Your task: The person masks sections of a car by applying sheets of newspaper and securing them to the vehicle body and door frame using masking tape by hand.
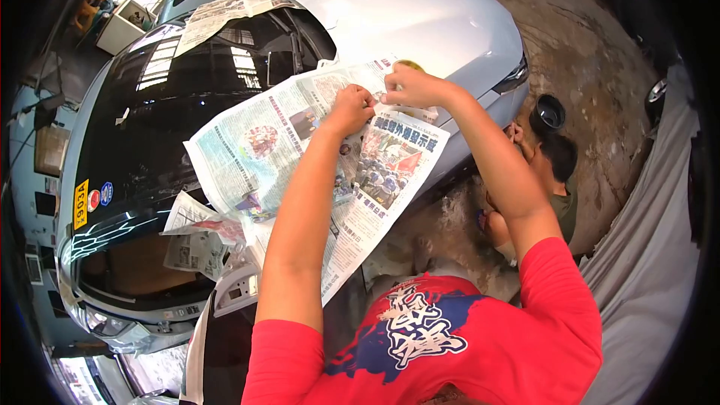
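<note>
A wide sheet of newspaper (225, 146) is spread over the side of a silver car, reaching from the windshield's edge past the fender. My left hand (350, 110) is closed at the sheet's upper middle, its fingers curled on the paper. Just to its right, my right hand (412, 88) pinches at the paper's edge, with a small whitish bit between the two hands that I cannot make out. Behind the right hand a yellowish round thing (409, 65) shows partly, mostly covered. A second newspaper piece (390, 169) hangs down the car's side.
The silver hood (405, 0) stretches ahead, beside the dark windshield (180, 97) with more newspaper (240, 9) along its far edge. Another person (559, 157) crouches at the right, near a black bucket (547, 114). Grey sheeting (652, 202) hangs at far right.
</note>
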`<state>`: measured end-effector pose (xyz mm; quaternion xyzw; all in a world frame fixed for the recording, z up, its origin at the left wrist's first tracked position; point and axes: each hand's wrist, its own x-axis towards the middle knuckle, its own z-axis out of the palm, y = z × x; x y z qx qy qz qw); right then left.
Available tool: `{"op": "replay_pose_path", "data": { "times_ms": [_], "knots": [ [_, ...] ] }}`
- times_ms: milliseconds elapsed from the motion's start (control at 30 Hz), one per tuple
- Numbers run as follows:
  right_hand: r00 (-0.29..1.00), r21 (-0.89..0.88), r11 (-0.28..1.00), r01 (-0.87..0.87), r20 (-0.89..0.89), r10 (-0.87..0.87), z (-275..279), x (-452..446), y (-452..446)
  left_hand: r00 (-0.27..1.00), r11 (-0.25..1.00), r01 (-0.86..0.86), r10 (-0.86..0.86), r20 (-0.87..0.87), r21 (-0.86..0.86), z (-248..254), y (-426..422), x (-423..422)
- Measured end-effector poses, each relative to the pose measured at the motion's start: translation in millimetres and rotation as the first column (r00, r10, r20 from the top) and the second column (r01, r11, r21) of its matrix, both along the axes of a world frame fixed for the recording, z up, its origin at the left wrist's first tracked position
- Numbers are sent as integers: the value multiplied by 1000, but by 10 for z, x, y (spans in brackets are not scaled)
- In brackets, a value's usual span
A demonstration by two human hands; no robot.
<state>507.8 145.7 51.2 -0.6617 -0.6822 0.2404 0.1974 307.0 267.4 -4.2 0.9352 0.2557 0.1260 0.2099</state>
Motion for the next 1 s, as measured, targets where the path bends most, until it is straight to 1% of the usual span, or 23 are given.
{"op": "replay_pose_path", "data": {
  "times_ms": [33,133,167,267,300,367,400,433,467,500,600,633,700,733,800,867,900,967,1000],
  "knots": [
    [999,-12,1000,-28,42,28,-12,3,87,1000,1000,-11,11,23,2,-21,-17,0],
    [990,-264,956,-125,31,138,-5,9,363,998,999,42,-41,57,-25,-92,54,2],
    [995,-201,975,-91,24,98,-45,-8,370,993,996,71,-75,92,47,-128,69,8],
    [953,104,978,-182,262,150,-384,15,511,993,995,66,-72,91,68,-90,34,7],
    [927,71,983,-169,351,134,-376,-14,511,993,994,56,-65,100,91,-156,65,41],
    [922,53,986,-161,364,131,-319,5,481,999,991,11,-16,35,132,-166,57,79],
    [917,98,970,-222,360,173,-473,84,566,998,957,62,-68,11,285,-357,166,112],
    [909,52,977,-208,378,174,-427,40,557,998,961,3,13,-55,278,-300,113,142],
    [907,47,979,-196,388,163,-451,57,597,994,940,17,23,-111,340,-294,90,169],
    [911,19,984,-176,382,156,-377,17,591,982,912,108,-35,-187,396,-286,82,176],
    [907,-88,985,-149,384,172,-225,-26,651,997,962,-76,76,10,264,-330,68,209],
    [892,-173,980,-97,423,163,-169,-75,678,996,967,-88,90,3,239,-352,87,153],
    [827,-179,981,-71,540,159,-151,-135,738,996,979,-84,87,-8,188,-371,132,205],
    [787,-180,983,-32,601,136,-129,-82,748,996,986,-83,85,-11,147,-294,98,187],
    [743,-260,966,-9,645,180,-230,43,889,998,994,-56,56,5,90,-204,60,117],
    [827,-208,977,43,557,82,-224,206,896,998,999,-4,2,63,45,-181,79,87],
    [844,-230,970,72,533,64,-245,312,915,997,1000,10,-10,72,2,-154,59,49],
    [882,-282,954,104,469,43,-313,449,934,999,999,23,-22,35,-29,-68,19,38],
    [884,-259,960,106,466,28,-326,466,917,1000,999,26,-25,10,-45,-27,-6,18]
  ]
}}
